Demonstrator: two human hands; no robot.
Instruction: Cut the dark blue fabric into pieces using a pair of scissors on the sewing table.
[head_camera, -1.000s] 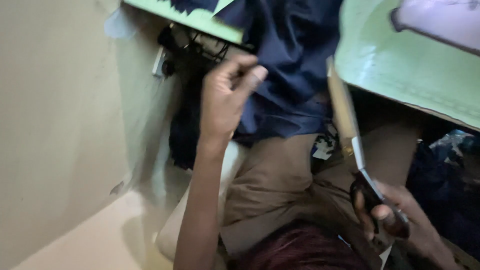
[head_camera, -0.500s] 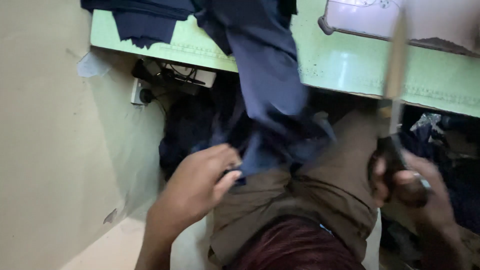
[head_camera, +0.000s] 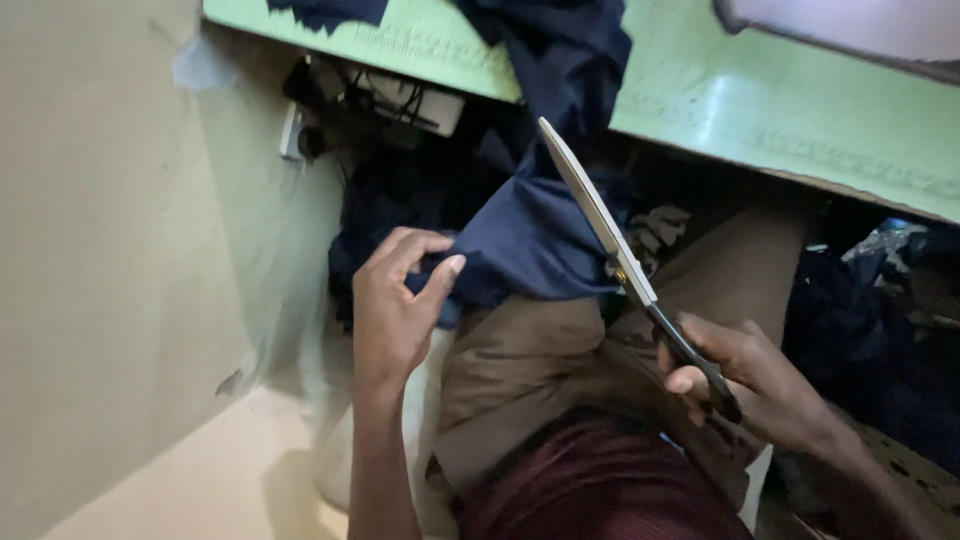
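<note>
Left hand (head_camera: 395, 300) fingers pinch navy cloth (head_camera: 530, 240) hanging off the counter (head_camera: 700, 110) edge; right hand (head_camera: 760, 380) grips closed shears (head_camera: 620, 260). Best keep cloth taut.

A single head-worn camera looks steeply down from above the person's lap, close to both hands; it faces forward and down toward the green table edge (head_camera: 780, 110) along the top of the frame; a beige wall (head_camera: 110, 250) fills the left side.
</note>
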